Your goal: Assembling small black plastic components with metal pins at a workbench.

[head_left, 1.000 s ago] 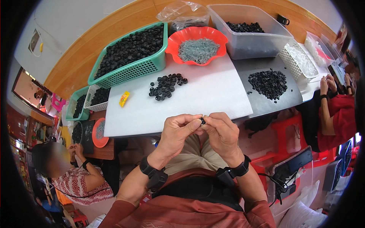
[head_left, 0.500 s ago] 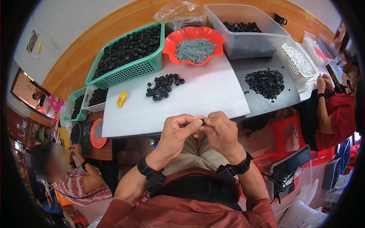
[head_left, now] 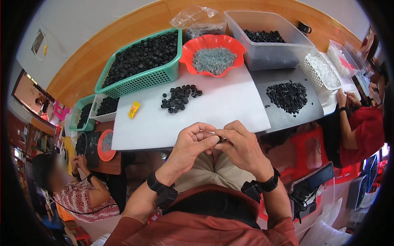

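Near the tabletop (head_left: pixel 213 110) edge, left hand (head_left: pixel 191 145) and right hand (head_left: pixel 242 147) pinch one small black part (head_left: pixel 221 140); fingertip grip should stay firm, aligned.

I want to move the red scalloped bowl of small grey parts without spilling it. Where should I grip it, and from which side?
Probably the wavy rim of the red bowl on its near edge, coming from the white board side. That edge is bare, while the green basket, the grey bin and a plastic bag crowd the other sides. It is shallow and heaped, so keep it level.
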A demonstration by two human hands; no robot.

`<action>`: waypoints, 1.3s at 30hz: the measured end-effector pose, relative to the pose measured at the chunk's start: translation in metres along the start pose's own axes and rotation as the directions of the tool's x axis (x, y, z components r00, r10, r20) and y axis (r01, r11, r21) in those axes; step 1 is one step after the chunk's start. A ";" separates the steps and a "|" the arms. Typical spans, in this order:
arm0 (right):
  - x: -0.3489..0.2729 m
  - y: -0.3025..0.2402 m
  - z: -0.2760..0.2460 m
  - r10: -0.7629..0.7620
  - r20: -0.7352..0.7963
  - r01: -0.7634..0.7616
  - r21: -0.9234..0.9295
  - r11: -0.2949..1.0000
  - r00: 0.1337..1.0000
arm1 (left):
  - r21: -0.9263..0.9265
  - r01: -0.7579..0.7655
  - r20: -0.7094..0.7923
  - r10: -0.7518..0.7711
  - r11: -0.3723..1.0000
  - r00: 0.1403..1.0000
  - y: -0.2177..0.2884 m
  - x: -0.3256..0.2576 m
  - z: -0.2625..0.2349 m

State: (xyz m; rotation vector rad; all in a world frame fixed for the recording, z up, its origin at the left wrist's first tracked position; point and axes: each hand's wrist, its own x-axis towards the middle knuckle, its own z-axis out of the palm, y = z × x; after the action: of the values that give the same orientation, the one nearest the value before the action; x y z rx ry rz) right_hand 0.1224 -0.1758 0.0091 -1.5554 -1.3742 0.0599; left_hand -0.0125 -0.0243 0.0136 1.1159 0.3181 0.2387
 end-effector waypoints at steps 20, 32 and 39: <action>0.005 -0.004 0.007 0.085 -0.049 -0.078 0.133 0.988 0.995 | 0.286 -0.197 -0.139 0.244 0.938 0.960 0.039 0.012 -0.022; 0.003 0.006 0.009 0.081 -0.141 -0.059 0.154 0.986 0.987 | 0.948 -0.060 -0.228 0.799 0.313 0.556 0.157 0.068 -0.108; 0.003 0.018 0.008 0.113 -0.162 -0.086 0.163 0.983 0.980 | 0.937 -0.196 -0.091 0.743 0.289 0.663 0.086 0.039 -0.096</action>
State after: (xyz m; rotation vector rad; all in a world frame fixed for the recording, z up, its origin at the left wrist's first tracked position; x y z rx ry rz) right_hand 0.1314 -0.1655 -0.0056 -1.4624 -1.1302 0.0906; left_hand -0.0137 0.1064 0.0475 2.2373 0.6167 1.0900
